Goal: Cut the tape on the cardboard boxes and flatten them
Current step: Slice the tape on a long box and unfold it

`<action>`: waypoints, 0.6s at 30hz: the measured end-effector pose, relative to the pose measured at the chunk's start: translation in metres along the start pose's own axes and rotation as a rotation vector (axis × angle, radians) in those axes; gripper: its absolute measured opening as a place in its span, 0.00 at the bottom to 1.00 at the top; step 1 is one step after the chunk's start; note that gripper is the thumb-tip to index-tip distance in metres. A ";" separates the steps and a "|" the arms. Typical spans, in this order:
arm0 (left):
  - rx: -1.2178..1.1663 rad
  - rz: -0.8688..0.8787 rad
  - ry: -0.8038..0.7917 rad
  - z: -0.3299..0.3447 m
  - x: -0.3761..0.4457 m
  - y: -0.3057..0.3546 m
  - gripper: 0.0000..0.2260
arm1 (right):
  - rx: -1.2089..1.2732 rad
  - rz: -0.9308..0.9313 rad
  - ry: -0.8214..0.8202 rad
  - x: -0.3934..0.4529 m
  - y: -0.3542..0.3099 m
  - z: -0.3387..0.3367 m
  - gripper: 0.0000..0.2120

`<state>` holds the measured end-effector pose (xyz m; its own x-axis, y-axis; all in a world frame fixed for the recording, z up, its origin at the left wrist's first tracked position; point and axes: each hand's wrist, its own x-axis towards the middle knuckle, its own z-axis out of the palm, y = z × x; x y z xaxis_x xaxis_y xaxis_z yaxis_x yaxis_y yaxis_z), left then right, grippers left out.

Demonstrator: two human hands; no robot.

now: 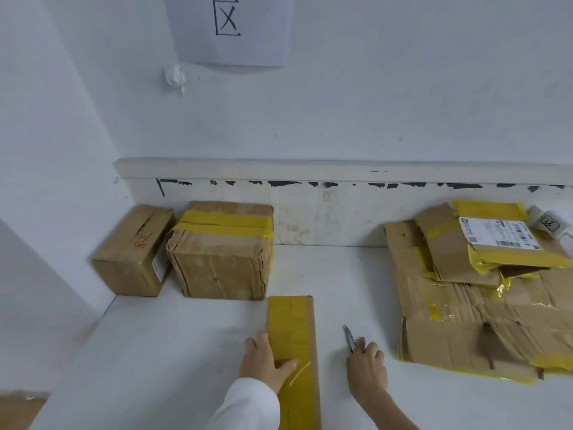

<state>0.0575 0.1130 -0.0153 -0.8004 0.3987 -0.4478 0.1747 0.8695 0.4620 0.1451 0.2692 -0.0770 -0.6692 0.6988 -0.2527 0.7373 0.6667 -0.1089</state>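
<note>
The heap of flattened cardboard point(483, 305) at the right of the frame is the biggest thing here: limp, creased sheets with torn yellow tape and a shipping label on top. It looks light and floppy, best lifted by an edge with both hands.

Next, the taped box point(221, 252) at centre left, against the wall, is wrinkled brown card with a broad yellow band across its top. It seems soft-walled and likely hollow, so I'd steady it by the sides and cut along the seam. The plain box point(133, 252) beside it in the corner is smoother and stiffer-looking, with red writing on top.

The long box point(293, 346) at lower centre is narrow, its top almost wholly covered in glossy yellow tape, probably slick to the touch. The left hand point(263, 360) holds it near its near end, thumb across the taped top and fingers down the left side.

The right hand point(367, 367) rests on the white table point(186, 352) just right of it, fingers curled around a small knife point(349, 338), blade pointing away.
</note>
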 end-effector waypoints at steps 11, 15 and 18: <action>0.413 0.065 0.097 -0.001 0.004 0.008 0.22 | 0.022 -0.448 0.094 -0.084 -0.061 -0.024 0.38; 0.421 0.125 0.111 -0.004 0.007 0.018 0.13 | 0.012 -0.401 0.131 -0.080 -0.058 -0.033 0.29; 0.210 0.154 0.175 -0.011 0.009 0.002 0.18 | -0.018 -0.394 0.075 -0.075 -0.057 -0.027 0.33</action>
<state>0.0438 0.1147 -0.0099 -0.8386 0.4903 -0.2376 0.4020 0.8512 0.3376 0.1508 0.1856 -0.0261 -0.9058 0.4052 -0.1241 0.4216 0.8914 -0.1666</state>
